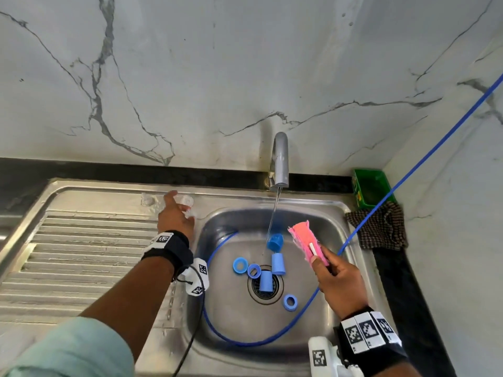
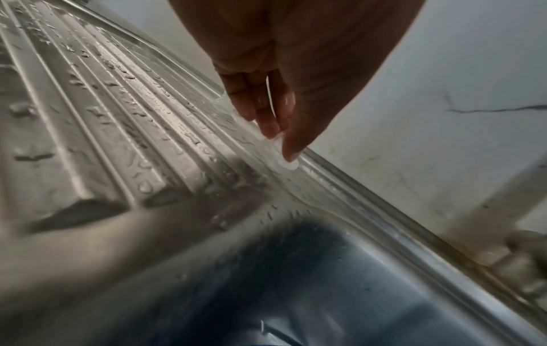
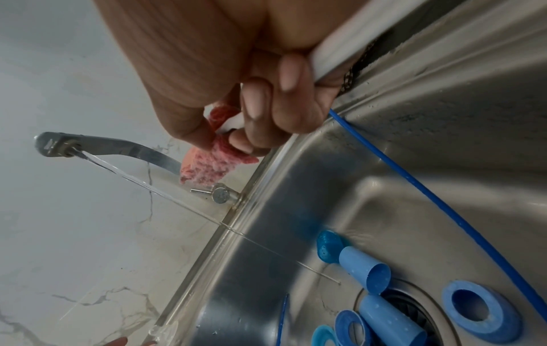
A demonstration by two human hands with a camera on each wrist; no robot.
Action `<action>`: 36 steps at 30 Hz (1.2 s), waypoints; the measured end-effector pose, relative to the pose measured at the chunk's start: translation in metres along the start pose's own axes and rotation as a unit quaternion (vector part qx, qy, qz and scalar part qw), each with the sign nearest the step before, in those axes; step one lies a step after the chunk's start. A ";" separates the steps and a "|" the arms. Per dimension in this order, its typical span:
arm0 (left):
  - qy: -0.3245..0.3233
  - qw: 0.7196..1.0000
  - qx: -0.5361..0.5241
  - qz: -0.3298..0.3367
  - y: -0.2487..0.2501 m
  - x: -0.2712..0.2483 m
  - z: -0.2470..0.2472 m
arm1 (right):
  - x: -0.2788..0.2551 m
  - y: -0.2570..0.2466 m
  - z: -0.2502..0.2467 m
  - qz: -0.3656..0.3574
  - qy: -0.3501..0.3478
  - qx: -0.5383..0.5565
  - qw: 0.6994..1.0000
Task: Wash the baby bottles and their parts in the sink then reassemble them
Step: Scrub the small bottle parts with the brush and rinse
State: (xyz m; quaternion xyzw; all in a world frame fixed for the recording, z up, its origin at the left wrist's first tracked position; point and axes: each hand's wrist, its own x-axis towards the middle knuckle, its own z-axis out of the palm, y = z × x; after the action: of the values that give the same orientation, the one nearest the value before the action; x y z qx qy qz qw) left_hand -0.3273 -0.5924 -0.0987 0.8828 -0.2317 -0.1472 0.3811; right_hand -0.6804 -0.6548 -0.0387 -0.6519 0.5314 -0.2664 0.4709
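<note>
From the head view, a clear nipple (image 1: 186, 200) is being set by the left hand (image 1: 174, 217) on the drainboard (image 1: 89, 240); blue caps (image 1: 278, 263) and rings (image 1: 240, 265) lie unwashed in the basin (image 1: 334, 232).

From the left wrist view, fingertips (image 2: 291, 149) loosely pinch it.

From the right wrist view, a pink sponge brush (image 3: 213, 161) is gripped by the right hand (image 3: 236, 93); reassembly remains.

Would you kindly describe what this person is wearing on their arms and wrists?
The left arm has a pale mint sleeve. Each wrist carries a black strap with white square-patterned marker tags. A white camera unit sits at the right wrist, and a thin black cable hangs from the left.
</note>
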 end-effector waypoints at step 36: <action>-0.244 0.959 0.141 0.026 0.002 -0.099 0.090 | -0.018 0.035 -0.029 0.039 -0.021 -0.013 0.999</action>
State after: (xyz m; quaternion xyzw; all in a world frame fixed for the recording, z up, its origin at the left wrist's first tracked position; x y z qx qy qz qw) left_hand -0.4516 -0.5966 -0.1488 0.8585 -0.3590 -0.3139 0.1887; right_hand -0.7259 -0.6474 -0.0549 -0.6421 0.5499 -0.2271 0.4834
